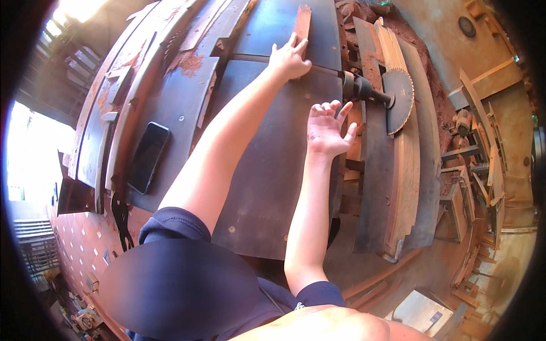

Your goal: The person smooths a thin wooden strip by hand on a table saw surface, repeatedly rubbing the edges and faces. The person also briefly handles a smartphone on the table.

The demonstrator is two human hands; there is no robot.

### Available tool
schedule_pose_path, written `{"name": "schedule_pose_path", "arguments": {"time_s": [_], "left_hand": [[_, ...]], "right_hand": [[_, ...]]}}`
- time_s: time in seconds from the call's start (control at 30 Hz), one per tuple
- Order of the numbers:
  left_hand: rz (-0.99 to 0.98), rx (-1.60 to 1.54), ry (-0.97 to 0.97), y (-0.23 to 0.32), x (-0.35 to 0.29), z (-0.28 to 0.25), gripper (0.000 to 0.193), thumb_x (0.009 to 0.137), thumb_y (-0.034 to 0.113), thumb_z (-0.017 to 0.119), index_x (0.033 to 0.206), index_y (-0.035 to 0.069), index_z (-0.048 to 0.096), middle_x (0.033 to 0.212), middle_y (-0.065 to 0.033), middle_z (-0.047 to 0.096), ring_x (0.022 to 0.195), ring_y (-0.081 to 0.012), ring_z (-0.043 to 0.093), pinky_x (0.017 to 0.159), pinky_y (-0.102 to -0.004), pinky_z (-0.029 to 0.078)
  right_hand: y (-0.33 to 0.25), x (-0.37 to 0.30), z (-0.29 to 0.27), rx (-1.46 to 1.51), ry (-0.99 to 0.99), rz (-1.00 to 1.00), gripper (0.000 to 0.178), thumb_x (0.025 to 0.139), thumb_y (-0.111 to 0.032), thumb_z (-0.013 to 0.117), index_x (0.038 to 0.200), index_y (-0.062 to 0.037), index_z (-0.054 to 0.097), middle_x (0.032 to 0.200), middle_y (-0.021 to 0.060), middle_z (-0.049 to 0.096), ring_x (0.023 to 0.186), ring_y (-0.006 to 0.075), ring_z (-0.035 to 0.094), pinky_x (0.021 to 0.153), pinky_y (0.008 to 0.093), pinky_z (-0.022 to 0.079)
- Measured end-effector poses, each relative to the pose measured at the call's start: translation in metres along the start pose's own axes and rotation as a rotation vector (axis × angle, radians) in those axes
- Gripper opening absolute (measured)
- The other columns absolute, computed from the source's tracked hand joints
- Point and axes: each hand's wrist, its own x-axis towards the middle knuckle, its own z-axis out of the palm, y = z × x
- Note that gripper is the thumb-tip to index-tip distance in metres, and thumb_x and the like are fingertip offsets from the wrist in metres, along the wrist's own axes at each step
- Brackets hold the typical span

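Note:
My left hand (289,60) rests with spread fingers on a narrow reddish-brown wooden strip (303,25), pressing it against the dark metal machine table (267,148). The hand covers the strip's near part. To its right, my right hand (331,132) is raised over the table's right edge, palm turned up and fingers apart, holding nothing. A toothed circular saw blade (399,101) sits on a dark shaft (367,90) to the right of both hands. Whether the blade is turning cannot be told.
A black phone (149,156) lies on the left part of the machine. Beside the blade runs a long wooden beam (406,176). Reddish sawdust (190,63) lies on the upper left surface. Wooden frames and offcuts (455,207) are stacked at right. A pale box (421,312) stands at lower right.

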Motion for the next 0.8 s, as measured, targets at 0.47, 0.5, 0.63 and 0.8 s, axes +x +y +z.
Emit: {"name": "schedule_pose_path", "arguments": {"time_s": [0.47, 0.5, 0.63, 0.8], "left_hand": [[0.009, -0.183, 0.106, -0.027, 0.125, 0.049, 0.068, 0.083, 0.037, 0.058, 0.147, 0.019, 0.044, 0.153, -0.0101, 0.037, 0.123, -0.0410, 0.054, 0.105, -0.0440, 0.046], [0.035, -0.200, 0.103, -0.023, 0.124, 0.050, 0.067, 0.084, 0.036, 0.058, 0.147, 0.018, 0.044, 0.150, -0.0100, 0.040, 0.121, -0.0415, 0.055, 0.103, -0.0439, 0.047], [0.054, -0.130, 0.206, -0.031, 0.114, 0.053, 0.061, 0.084, 0.025, 0.056, 0.142, 0.012, 0.048, 0.140, -0.0132, 0.045, 0.117, -0.0430, 0.056, 0.101, -0.0475, 0.047], [0.107, -0.211, 0.203, -0.016, 0.056, 0.039, 0.058, 0.082, 0.020, 0.057, 0.139, 0.010, 0.052, 0.144, -0.0146, 0.043, 0.115, -0.0478, 0.055, 0.102, -0.0499, 0.046]], "right_hand": [[0.005, 0.003, -0.003, 0.039, 0.034, 0.047, 0.046, 0.090, -0.043, 0.054, 0.125, -0.0132, 0.061, 0.101, 0.0113, 0.058, 0.082, 0.0244, 0.053, 0.082, 0.0411, 0.042], [0.003, 0.002, -0.004, 0.039, 0.031, 0.043, 0.046, 0.090, -0.043, 0.054, 0.125, -0.0131, 0.061, 0.101, 0.0114, 0.058, 0.082, 0.0245, 0.053, 0.082, 0.0411, 0.042], [0.001, 0.003, -0.002, 0.049, 0.032, 0.041, 0.049, 0.090, -0.045, 0.054, 0.125, -0.0113, 0.061, 0.101, 0.0136, 0.058, 0.084, 0.0258, 0.052, 0.082, 0.0431, 0.041], [-0.007, 0.007, 0.000, 0.016, 0.000, -0.012, 0.050, 0.093, -0.048, 0.047, 0.122, -0.0099, 0.061, 0.100, 0.0138, 0.058, 0.083, 0.0257, 0.052, 0.080, 0.0418, 0.043]]}}
